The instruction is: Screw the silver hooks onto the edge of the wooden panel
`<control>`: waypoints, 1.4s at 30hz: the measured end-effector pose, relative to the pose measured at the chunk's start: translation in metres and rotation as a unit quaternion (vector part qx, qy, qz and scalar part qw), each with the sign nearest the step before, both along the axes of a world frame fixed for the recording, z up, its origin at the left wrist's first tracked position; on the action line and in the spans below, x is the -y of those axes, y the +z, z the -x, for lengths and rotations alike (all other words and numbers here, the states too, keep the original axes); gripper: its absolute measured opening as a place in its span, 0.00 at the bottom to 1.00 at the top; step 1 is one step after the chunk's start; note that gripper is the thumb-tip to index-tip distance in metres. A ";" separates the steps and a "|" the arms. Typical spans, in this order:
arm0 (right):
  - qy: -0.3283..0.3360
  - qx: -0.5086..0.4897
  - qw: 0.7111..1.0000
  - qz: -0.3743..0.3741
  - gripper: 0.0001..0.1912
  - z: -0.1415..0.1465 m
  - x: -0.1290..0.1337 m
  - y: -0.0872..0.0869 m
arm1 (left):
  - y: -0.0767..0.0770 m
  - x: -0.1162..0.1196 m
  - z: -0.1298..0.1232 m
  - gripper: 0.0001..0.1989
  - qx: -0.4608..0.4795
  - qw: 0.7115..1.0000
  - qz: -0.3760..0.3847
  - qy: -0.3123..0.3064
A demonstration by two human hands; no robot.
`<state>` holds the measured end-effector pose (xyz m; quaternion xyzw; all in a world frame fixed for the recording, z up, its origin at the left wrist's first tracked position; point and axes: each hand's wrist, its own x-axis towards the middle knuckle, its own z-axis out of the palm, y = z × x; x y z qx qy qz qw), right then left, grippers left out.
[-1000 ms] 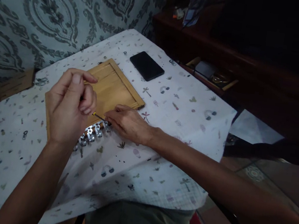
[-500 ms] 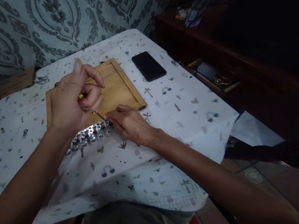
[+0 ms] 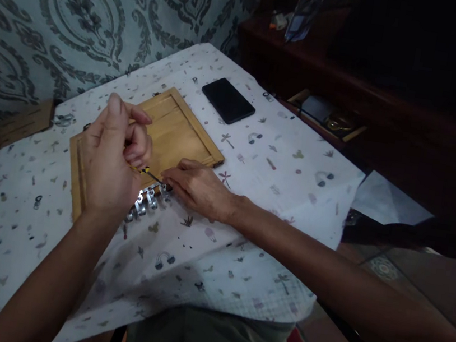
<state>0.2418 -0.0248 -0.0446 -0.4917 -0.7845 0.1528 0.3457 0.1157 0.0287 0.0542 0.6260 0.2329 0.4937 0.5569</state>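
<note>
A framed wooden board (image 3: 182, 130) lies on the patterned tablecloth, with a row of shiny metal clips (image 3: 151, 199) along its near edge. My left hand (image 3: 117, 155) is closed around a yellow and black screwdriver (image 3: 146, 171), above the board's left part. The screwdriver's thin shaft points right, its tip at the clips near the board's right corner. My right hand (image 3: 194, 186) has its fingers pinched at that same end, beside the tip; what they grip is too small to make out.
A black phone (image 3: 228, 101) lies beyond the board. Brown cardboard (image 3: 22, 125) rests at the table's left edge, by the patterned wall covering. An open drawer (image 3: 329, 117) and a white sheet (image 3: 391, 199) are at the right.
My left hand has turned and shifted slightly toward me and to the right, showing more of the screwdriver and covering several clips. My right hand has stayed in place.
</note>
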 end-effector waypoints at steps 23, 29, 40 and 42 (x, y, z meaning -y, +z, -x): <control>0.005 0.037 0.999 -0.011 0.17 0.001 -0.001 0.002 | -0.001 -0.012 -0.005 0.22 -0.008 0.999 0.035 -0.023; 0.002 0.034 0.999 -0.017 0.16 0.001 0.000 0.001 | 0.001 -0.019 -0.003 0.23 -0.046 0.993 0.049 -0.102; 0.005 0.032 0.999 0.004 0.16 0.000 0.002 0.004 | 0.000 -0.001 -0.007 0.19 -0.003 0.999 0.029 0.014; 0.006 0.029 1.000 -0.002 0.16 0.000 0.001 0.003 | 0.000 -0.003 -0.007 0.21 -0.004 0.999 0.036 -0.006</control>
